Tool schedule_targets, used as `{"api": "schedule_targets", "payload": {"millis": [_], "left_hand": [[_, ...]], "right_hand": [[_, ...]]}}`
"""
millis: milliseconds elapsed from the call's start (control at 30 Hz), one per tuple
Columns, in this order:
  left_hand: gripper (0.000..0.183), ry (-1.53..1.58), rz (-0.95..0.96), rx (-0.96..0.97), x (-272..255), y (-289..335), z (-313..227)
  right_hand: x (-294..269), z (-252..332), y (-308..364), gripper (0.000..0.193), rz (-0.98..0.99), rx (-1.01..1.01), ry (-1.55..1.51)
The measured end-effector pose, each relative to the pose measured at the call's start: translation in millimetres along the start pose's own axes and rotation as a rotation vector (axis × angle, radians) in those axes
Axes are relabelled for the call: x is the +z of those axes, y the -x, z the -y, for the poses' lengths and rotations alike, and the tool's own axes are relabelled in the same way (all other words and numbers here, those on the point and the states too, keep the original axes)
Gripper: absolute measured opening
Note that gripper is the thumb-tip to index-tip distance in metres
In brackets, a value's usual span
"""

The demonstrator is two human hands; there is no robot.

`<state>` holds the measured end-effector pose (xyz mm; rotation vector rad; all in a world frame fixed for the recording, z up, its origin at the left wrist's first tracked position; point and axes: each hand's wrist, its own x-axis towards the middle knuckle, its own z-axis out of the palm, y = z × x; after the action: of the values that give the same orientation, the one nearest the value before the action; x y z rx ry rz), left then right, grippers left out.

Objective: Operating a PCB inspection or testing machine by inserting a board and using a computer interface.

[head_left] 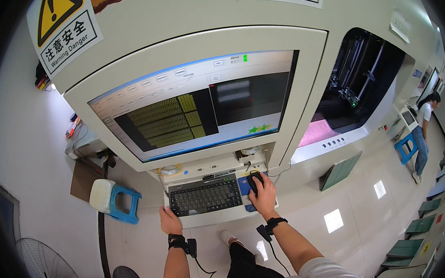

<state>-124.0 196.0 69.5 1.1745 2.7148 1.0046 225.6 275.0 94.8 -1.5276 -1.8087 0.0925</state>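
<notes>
My right hand (264, 196) rests over a black computer mouse (254, 181), its fingers curved round it on a blue mouse pad (245, 187). Beside it lies a black keyboard (205, 195) on a pale pull-out tray (212, 218). At the tray's front left corner my left hand (169, 221) is closed on the edge; some of its fingers are hidden. Both wrists wear black straps with cabled modules. Above the tray, a monitor (194, 106) set in the machine panel shows a yellow striped layout on black and a dark camera window.
A roll of tape (169, 170) sits at the tray's back left. To the right, a machine window (360, 81) shows rails inside. A blue and white stool (117, 201) and a fan (46, 263) stand left. Another person (423, 132) is far right, near green boards (403, 249).
</notes>
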Motion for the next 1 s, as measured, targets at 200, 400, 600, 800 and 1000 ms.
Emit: {"api": "schedule_targets", "payload": {"millis": [200,400,600,800,1000], "left_hand": [[0.042,0.031,-0.017,0.028,1.2,0.2,2.2],[0.042,0.054,-0.001,0.022,-2.8,0.0,-2.8],[0.047,0.079,0.054,-0.012,-0.7,-0.4,2.2],[0.070,0.236,0.336,-0.118,23.3,-25.0,61.7],[0.092,0.524,0.570,-0.377,39.2,-26.0,69.2]], "right_hand": [[-1.5,1.4,-3.3,0.060,-0.010,0.014,-0.034],[-1.5,-1.4,-3.3,0.061,0.008,0.004,-0.006],[-4.4,-4.4,-1.2,0.062,0.016,0.004,0.000],[-2.1,-4.7,6.5,0.069,0.025,0.019,0.036],[-5.6,-3.1,17.1,0.064,0.066,-0.185,0.077]]}}
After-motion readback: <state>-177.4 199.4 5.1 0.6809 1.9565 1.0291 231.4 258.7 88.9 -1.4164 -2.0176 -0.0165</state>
